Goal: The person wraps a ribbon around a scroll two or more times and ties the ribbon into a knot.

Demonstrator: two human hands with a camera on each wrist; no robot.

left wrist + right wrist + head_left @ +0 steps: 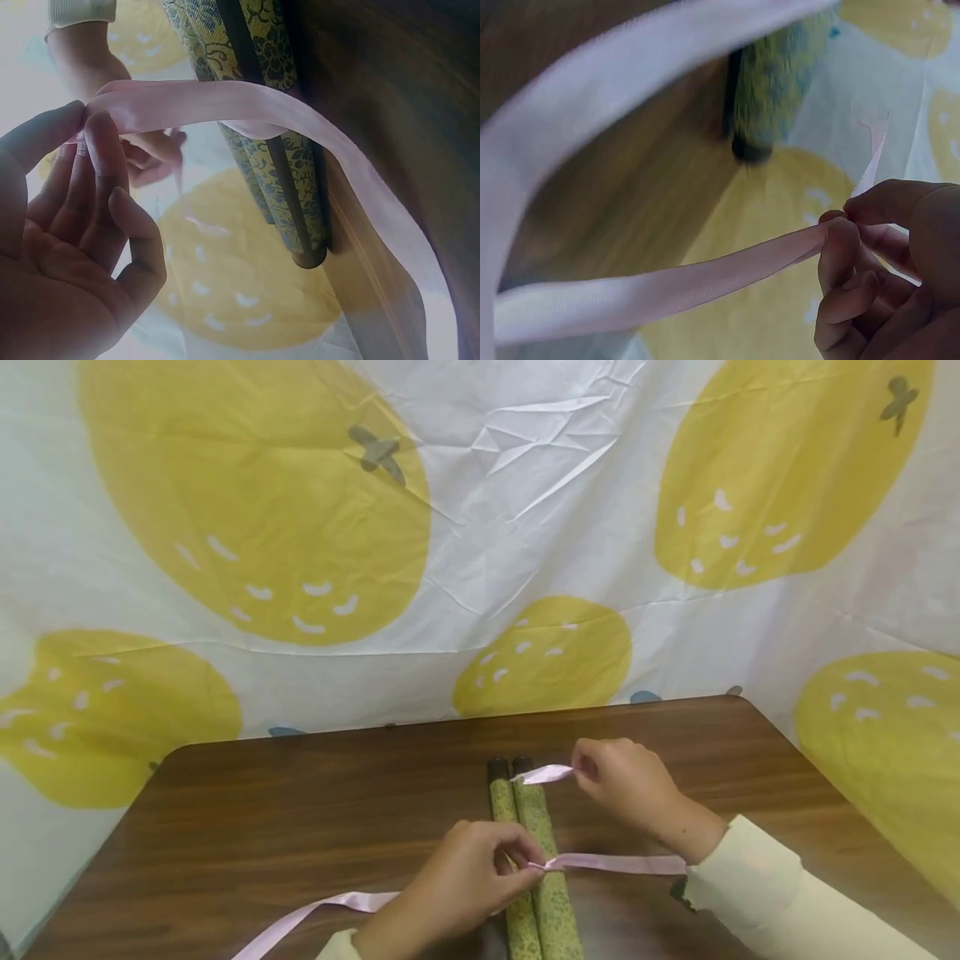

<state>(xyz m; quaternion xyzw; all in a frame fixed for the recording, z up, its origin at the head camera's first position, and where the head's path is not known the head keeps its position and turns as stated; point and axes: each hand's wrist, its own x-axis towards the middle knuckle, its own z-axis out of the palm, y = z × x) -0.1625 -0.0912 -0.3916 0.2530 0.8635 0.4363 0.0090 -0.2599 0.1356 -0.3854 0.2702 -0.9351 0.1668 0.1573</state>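
Two long scrolls (555, 910) in green-yellow patterned brocade, with dark ends, lie side by side on the table. A pink ribbon (618, 863) crosses them and is gathered at one spot on top. My left hand (468, 868) pinches the ribbon there between thumb and fingertips, just over the scrolls; in the left wrist view a length of ribbon (202, 101) runs out from those fingers. Up near the scrolls' far ends, my right hand (630, 781) pinches the ribbon close to one tip. That frayed tip (870, 161) sticks out past the thumb in the right wrist view.
The brown wooden table (315, 810) has rounded far corners. Behind it hangs a white cloth (525, 543) printed with yellow fruit. Another length of ribbon (300, 918) trails leftward past the left wrist.
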